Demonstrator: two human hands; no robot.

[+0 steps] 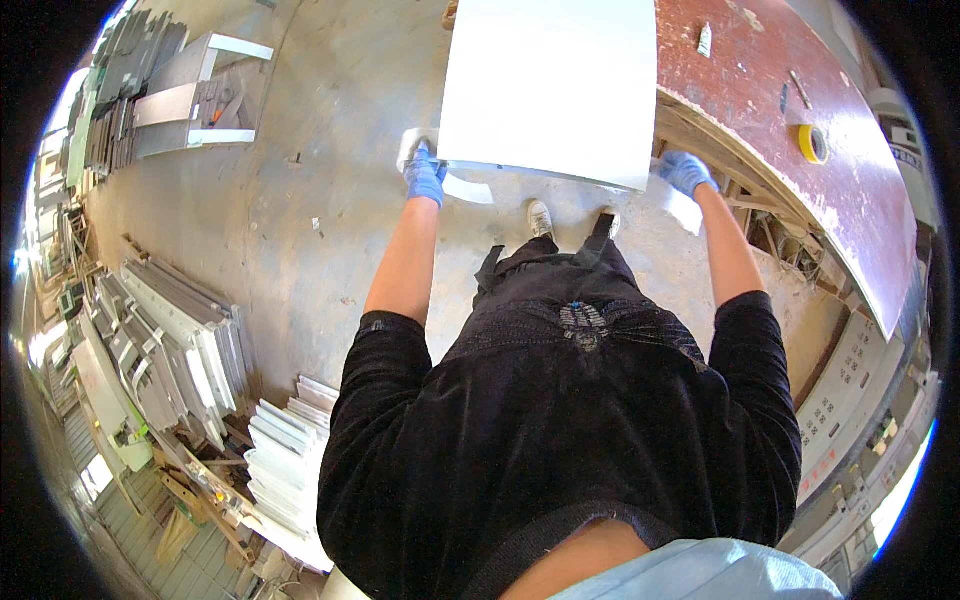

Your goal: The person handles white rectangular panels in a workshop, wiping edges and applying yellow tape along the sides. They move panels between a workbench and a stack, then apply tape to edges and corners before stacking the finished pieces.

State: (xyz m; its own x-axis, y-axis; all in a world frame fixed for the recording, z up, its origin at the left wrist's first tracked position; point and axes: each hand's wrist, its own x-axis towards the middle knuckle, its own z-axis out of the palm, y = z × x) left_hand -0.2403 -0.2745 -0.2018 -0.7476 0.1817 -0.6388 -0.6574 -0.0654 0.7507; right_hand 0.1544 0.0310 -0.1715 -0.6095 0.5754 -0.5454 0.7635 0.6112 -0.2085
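Note:
A large white panel (pixel 547 90) extends away in front of me, with its near edge above the floor by my shoes. What supports its far part is out of view. My left hand (pixel 426 176), in a blue glove, is at the panel's near left corner with its fingers closed against the edge. A pale patch, unclear in nature, shows behind that thumb. Just off the right edge, near the other corner, is my right hand (pixel 686 172), also gloved in blue. It is slightly blurred, its fingers look curled, and whether they touch the panel is unclear.
At right stands a worn red-brown tabletop (pixel 757 90) bearing a roll of yellow tape (pixel 813 144) and a small white tube (pixel 705 40). Stacked panels (pixel 180 337) and white boards (pixel 289 442) stand at left. A frame-like piece (pixel 199 94) lies farther off.

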